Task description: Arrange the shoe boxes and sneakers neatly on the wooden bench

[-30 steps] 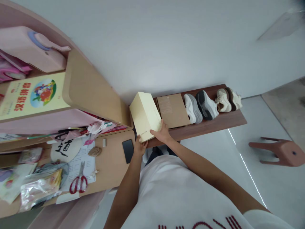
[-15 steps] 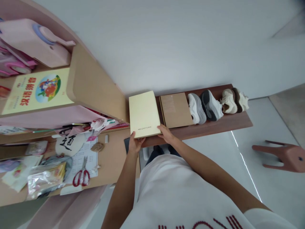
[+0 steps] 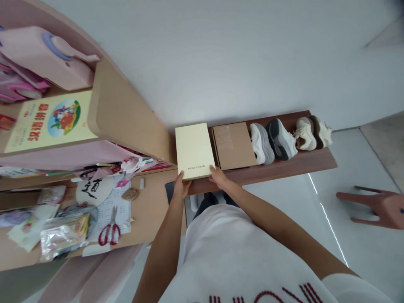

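A pale yellow box [image 3: 195, 147] lettered MEIZHIYUAN lies at the left end of a dark wooden shelf top [image 3: 268, 174]. My left hand [image 3: 180, 186] grips its near left corner, thumb on top and fingers under the edge. At the near right corner my right hand [image 3: 218, 176] holds the box in the same way. Whether the box's underside rests fully on the wood is hidden. Just to its right sits a brown cardboard box [image 3: 235, 145], with a narrow gap between the two.
Right of the boxes stand white-grey shoes [image 3: 280, 141] and cream shoes [image 3: 307, 134]. A desk [image 3: 154, 202] on the left bears red-handled scissors [image 3: 110, 231] and papers, below a wooden shelf unit [image 3: 123, 105]. A reddish stool [image 3: 378, 206] stands at the right.
The yellow box has turned slightly and shifted toward the cardboard box, its near edge now lined up more squarely with the shelf. Both hands keep their hold.
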`<state>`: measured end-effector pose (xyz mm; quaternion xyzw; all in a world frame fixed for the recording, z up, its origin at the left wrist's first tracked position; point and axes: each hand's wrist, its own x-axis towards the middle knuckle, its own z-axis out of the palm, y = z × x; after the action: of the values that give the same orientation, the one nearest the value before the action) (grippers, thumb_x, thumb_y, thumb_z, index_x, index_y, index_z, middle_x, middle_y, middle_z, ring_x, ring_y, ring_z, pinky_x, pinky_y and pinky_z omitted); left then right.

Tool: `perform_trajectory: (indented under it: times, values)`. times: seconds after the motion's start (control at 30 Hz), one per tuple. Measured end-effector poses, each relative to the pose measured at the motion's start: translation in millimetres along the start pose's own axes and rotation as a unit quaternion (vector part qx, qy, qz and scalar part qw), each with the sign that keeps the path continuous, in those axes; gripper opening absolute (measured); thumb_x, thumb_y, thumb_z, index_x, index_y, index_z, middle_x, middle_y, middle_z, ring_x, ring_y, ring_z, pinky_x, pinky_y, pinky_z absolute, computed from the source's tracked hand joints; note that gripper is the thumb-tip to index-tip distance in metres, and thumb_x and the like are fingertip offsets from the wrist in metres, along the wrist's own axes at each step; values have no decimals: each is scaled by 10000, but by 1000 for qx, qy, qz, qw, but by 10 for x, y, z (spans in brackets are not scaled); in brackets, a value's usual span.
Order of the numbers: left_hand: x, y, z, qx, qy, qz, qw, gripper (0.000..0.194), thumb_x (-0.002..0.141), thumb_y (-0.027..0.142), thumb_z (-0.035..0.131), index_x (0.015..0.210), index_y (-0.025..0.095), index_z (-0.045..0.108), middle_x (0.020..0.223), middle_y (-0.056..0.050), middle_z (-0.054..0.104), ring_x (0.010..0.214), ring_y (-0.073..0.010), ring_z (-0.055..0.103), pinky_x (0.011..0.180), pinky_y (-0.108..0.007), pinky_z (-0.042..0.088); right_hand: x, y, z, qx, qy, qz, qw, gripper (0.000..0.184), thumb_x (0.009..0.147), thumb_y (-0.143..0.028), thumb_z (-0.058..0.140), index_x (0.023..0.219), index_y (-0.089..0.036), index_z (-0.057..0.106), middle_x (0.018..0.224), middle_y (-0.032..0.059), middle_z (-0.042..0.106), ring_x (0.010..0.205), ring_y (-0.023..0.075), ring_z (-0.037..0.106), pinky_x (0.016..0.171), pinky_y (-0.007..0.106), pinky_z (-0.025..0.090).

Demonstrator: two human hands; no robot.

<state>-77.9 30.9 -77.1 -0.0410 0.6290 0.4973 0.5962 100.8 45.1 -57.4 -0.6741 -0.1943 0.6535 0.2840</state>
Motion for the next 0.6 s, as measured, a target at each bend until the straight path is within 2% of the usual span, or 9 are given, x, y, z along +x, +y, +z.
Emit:
perform_trajectory:
  times: [0.17,0.33,0.43,0.6]
  values:
    - [26,-22,9,11,8,24,1000,126,904,278,720,1018,224,710,1104,-47,763,1169,-201,673,982,-308,547,40,25,7,-14,13,-6,1000,529,1016,-546,464,1374,-169,565,1358,177,655,1157,231,668,874,361,608]
    - [49,-89,-8,6,0,36,999,116,907,270,715,1017,231,719,1146,-36,767,1220,-191,656,1034,-307,516,99,74,-4,-17,23,-5,1000,479,1026,-446,464,1373,-128,553,1326,202,670,1120,227,688,880,378,596]
    - [72,-123,-6,7,6,38,999,138,908,271,715,1037,225,723,1181,-44,762,1235,-199,650,1028,-304,522,136,107,-14,-40,35,-13,999,487,1011,-479,493,1346,-136,577,1271,187,700,1086,226,703,911,395,581]
    - [86,-161,25,14,11,51,999,160,920,276,700,1072,230,725,1185,-47,760,1220,-192,656,1006,-292,539,180,126,-40,-101,59,-40,992,494,999,-517,513,1290,-134,626,1236,180,718,1135,252,688,976,415,546]
